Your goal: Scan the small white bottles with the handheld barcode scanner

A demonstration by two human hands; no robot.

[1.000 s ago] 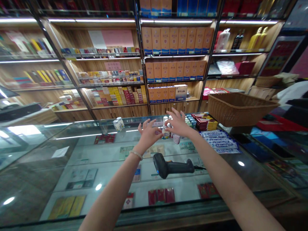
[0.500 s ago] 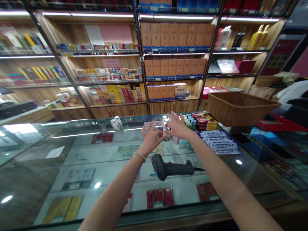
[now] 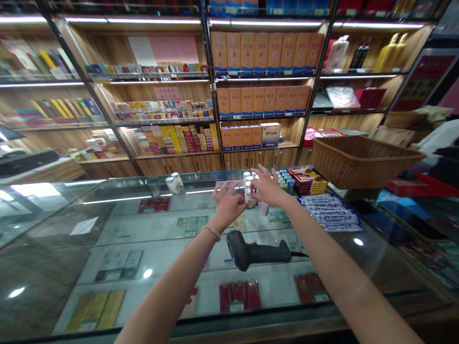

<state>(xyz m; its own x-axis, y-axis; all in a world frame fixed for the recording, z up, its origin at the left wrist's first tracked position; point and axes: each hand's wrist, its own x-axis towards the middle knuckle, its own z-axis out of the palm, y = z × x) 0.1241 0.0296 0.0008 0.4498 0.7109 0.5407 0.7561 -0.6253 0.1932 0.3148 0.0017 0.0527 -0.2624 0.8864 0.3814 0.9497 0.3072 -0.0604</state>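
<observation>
Small white-lidded containers [image 3: 248, 187] stand in a column on the glass counter, between my two hands. My left hand [image 3: 229, 204] is at their left side, thumb and forefinger pinched together and the other fingers raised; whatever is in the pinch is too small to make out. On the right side, my right hand [image 3: 269, 187] has its thumb and forefinger closed at a front container, its other fingers spread above. Part of the group is hidden behind this hand. A pinkish packet [image 3: 263, 208] lies below my right palm. Nearer me, a black barcode scanner [image 3: 256, 252] rests between my forearms.
Two similar containers [image 3: 174, 183] stand apart at left on the glass counter [image 3: 143, 258]. To the right are red and yellow packs [image 3: 308, 180], blue-white packets [image 3: 330, 211] and a wicker basket [image 3: 362, 165]. Stocked shelves [image 3: 265, 81] rise behind. A person's white sleeve [image 3: 439, 134] shows at far right.
The view has shifted slightly, moving the whole scene a little to the right in the picture. Both hands keep nearly the same pose at the containers.
</observation>
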